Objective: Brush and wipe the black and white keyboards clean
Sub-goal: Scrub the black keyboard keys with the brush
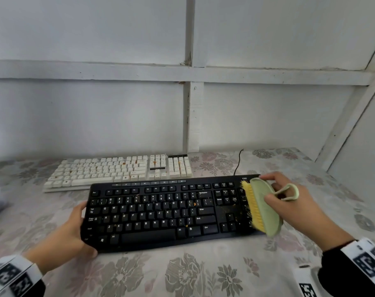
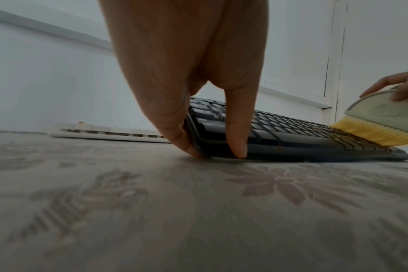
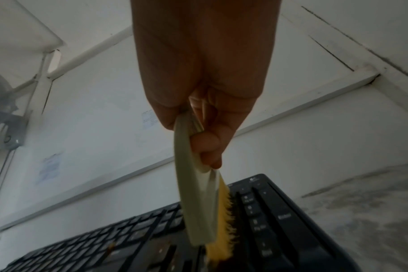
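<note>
Left hand [image 1: 68,230] fingers grasp the black keyboard [image 1: 160,213] at its left edge, right hand [image 1: 293,202] fingers grasp the green brush [image 1: 265,211], bristles on its right-end keys

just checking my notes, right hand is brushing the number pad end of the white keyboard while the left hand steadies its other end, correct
Not quite: it is the black keyboard, not the white one. The head view shows the right hand holding the green brush with its bristles on the number pad end, while the left hand steadies the other end. The white keyboard lies untouched behind.
</note>
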Demonstrator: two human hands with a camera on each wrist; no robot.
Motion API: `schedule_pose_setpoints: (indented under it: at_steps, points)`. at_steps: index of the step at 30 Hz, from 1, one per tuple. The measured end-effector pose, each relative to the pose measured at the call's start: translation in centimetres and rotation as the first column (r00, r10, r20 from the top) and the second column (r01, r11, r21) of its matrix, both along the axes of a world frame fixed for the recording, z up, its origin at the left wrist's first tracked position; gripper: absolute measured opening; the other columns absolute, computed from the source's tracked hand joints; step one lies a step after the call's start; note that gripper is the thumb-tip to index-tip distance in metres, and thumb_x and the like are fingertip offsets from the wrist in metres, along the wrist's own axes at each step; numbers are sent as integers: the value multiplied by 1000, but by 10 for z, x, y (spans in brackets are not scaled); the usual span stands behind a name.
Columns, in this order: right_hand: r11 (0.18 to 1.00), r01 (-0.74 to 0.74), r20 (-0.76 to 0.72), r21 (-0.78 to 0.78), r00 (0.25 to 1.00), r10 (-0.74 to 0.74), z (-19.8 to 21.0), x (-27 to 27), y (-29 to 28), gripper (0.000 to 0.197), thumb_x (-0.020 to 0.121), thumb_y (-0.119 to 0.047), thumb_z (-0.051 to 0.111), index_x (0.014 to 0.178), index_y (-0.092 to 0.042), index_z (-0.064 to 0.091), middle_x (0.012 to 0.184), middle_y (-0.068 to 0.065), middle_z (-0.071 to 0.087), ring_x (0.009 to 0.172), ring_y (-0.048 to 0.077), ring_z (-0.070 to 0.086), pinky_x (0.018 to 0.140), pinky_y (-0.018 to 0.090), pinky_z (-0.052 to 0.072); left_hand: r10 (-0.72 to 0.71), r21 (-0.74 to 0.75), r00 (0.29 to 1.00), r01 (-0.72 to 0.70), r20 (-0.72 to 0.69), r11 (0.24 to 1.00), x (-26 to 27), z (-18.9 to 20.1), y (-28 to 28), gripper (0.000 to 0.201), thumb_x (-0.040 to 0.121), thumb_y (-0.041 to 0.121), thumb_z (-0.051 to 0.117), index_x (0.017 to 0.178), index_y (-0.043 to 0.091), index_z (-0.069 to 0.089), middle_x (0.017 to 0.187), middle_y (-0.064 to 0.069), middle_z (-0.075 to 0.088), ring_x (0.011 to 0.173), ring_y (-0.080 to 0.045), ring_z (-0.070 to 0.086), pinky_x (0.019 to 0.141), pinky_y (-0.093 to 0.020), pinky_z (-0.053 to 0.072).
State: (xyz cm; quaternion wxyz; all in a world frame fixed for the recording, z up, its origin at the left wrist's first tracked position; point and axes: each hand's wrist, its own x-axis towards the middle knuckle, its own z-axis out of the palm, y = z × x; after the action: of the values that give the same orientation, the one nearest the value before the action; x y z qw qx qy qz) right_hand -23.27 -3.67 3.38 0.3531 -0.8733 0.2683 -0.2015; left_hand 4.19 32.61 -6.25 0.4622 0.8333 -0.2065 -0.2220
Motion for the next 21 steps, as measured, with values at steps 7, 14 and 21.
schedule_pose_setpoints:
  at_steps: [7, 14, 21]
  points:
    - [999, -29, -23, 26, 999, 30, 11, -17, 1, 30, 84, -8, 60, 94, -36, 63, 83, -3, 68, 69, 18, 61, 59, 26, 47, -5, 29, 1000, 5, -12, 1000, 0, 0, -1, 120, 26, 10, 78, 124, 47, 20, 102, -7, 67, 94, -26, 65, 87, -52, 49]
    - [998, 37, 116, 53, 992, -43, 21, 15, -14, 34, 86, -8, 55, 109, -33, 59, 88, 0, 66, 70, 16, 64, 49, 26, 49, 4, 35, 1000, -4, -6, 999, 2, -2, 0, 118, 25, 13, 76, 123, 49, 20, 97, -6, 68, 88, -28, 67, 81, -52, 52]
    - [998, -25, 13, 59, 1000, 24, -4, -14, 0, 33, 85, -6, 59, 96, -37, 61, 81, -2, 69, 63, 16, 60, 51, 18, 45, -11, 27, 1000, 11, -9, 1000, 6, -4, 1, 114, 29, 12, 77, 120, 56, 23, 98, -8, 68, 86, -27, 68, 79, -54, 53]
